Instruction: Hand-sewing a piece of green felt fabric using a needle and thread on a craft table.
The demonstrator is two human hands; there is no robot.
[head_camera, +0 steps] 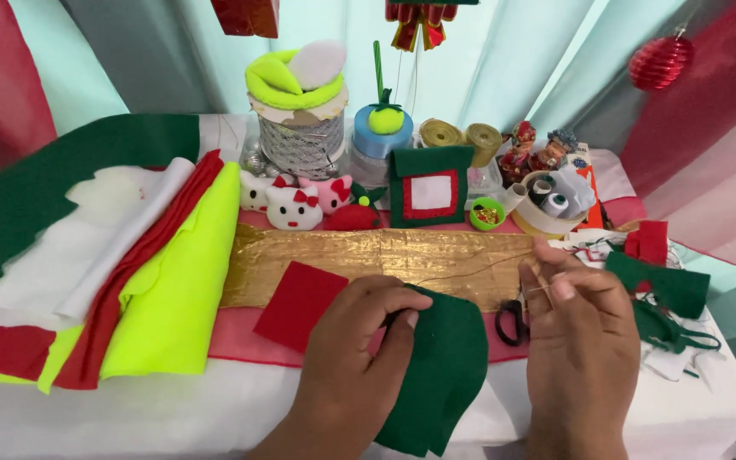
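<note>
Head view shows the green felt piece [440,366] hanging over the near edge of the surface [215,409], just right of the left hand [359,341], whose fingers are pressed together, pinching the felt's upper left edge. The right hand [577,332] sits just right of the felt, knuckles up, thumb and forefinger pinching a thin thread [479,271] that runs left across the gold fabric strip [385,260]. Black-handled scissors [511,322] lie between felt and right hand.

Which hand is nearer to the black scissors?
The right hand: it is just beside the scissors, at their right. The left hand is farther left, holding the green felt.
</note>
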